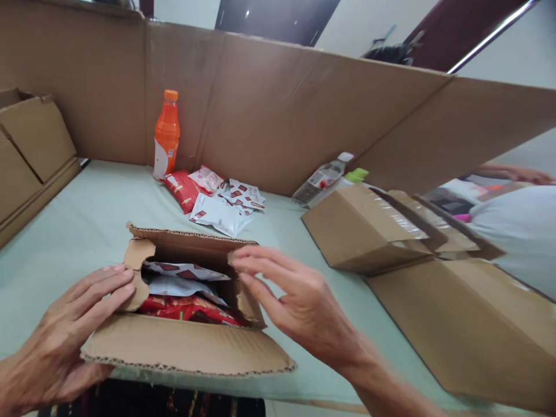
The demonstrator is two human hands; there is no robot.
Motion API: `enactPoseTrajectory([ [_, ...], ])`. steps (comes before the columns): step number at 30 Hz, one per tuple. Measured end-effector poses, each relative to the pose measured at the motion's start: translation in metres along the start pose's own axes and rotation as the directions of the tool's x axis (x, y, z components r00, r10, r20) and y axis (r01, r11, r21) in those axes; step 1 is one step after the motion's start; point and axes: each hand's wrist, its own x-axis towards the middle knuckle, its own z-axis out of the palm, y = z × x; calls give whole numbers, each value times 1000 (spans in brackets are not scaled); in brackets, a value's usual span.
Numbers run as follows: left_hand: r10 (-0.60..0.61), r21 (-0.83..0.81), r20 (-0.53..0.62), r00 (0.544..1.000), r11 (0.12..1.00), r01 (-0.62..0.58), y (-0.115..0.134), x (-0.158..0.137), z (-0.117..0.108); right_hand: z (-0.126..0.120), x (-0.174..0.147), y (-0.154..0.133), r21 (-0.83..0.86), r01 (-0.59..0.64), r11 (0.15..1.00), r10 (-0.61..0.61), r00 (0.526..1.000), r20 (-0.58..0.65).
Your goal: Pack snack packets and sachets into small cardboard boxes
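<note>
Left grip (pixel 80 327): box flap (pixel 139 251) | right grip (pixel 297 298): opposite edge (pixel 248 304) (cloth (pixel 289 229) beyond)

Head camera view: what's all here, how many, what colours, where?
Open box: 1, brown, between hands
Boxed packets: 3+, red, white, inside it
Loose packets: several, red, white, behind box
Drink bottle: 1, orange, upright, back
Tilted bottle: 1, clear, back right
Cap: 1, green, beside it
Left box: 1, brown, left
Other boxes: 2+, brown, right
Cardboard wall: 1, brown, back
Tablecloth: 1, pale green, underneath
Panels: 2+, dark, top
Patterned cloth: 1, mostly black, bottom
Another person: 1, pale clothing, right
Left hand: 1, bare, on left flap
Right hand: 1, bare, at right flap
</note>
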Motion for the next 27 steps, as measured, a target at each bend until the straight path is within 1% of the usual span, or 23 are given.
enactPoseTrajectory([
  [1,3,-1,10,1000,1000,-3,0,1,-1,-1,2,2,-27,-22,999,19,994,-104],
  [2,-5,-5,11,1000,1000,5,0,2,-3,-1,3,4,-52,-42,998,32,984,-177],
  [3,-23,-10,-1,1000,1000,23,0,3,-3,0,4,7,-58,-51,997,38,979,-202],
  [4,-57,-20,-18,998,998,57,1,4,-4,1,5,10,-36,-49,998,42,984,-172],
  [6,-166,-50,-74,983,985,162,4,9,-4,4,1,17,93,-36,995,37,999,-7],
  [8,-279,-72,-108,954,960,272,8,16,-3,6,-9,24,253,-63,965,30,991,130],
  [9,-326,-76,-123,937,945,319,10,19,-1,6,-15,27,321,-86,943,34,986,164],
  [11,-380,-66,-174,908,925,374,11,25,3,5,-29,30,419,-135,898,61,981,184],
  [13,-406,-53,-221,887,913,405,10,29,9,5,-40,31,457,-157,875,75,978,193],
  [15,-405,-57,-187,895,914,401,6,31,15,6,-46,30,404,-117,907,38,979,200],
  [17,-371,-90,-121,921,928,362,2,30,21,10,-48,30,281,-16,960,-47,976,213],
  [19,-335,-119,-81,939,938,325,0,29,25,15,-50,30,182,81,980,-126,959,252],
  [20,-330,-123,-83,940,940,319,-1,28,26,17,-51,30,156,110,982,-150,950,273],
  [23,-354,-127,-111,929,932,340,-1,27,29,21,-53,32,108,143,984,-170,935,311],
  [25,-360,-142,-120,925,928,343,-2,28,31,24,-52,35,82,163,983,-180,935,304],
  [27,-351,-149,-127,928,931,332,-3,29,32,28,-47,38,92,176,980,-195,939,282],
])
